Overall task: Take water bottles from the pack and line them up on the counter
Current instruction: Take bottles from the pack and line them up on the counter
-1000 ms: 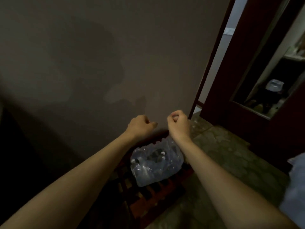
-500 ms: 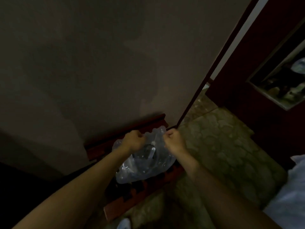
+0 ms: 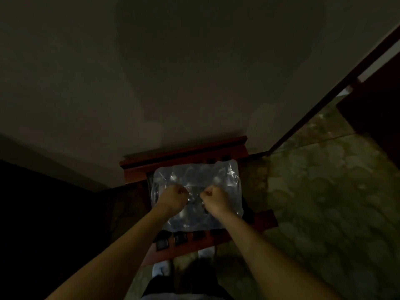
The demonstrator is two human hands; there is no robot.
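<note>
pack (image 3: pixel 195 187) on red wooden rack (image 3: pixel 184 153), mid-surface | left hand (image 3: pixel 173 199) fist gripping top wrap | right hand (image 3: pixel 215 200) fist gripping wrap beside it | dim, bottles blurred

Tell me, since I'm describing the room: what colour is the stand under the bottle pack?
Reddish-brown wood; the stand shows best in the head view.

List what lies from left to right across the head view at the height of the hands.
Dark area at the left → left hand → right hand, both fists on the plastic-wrapped bottle pack → red wooden stand → patterned stone floor.
</note>
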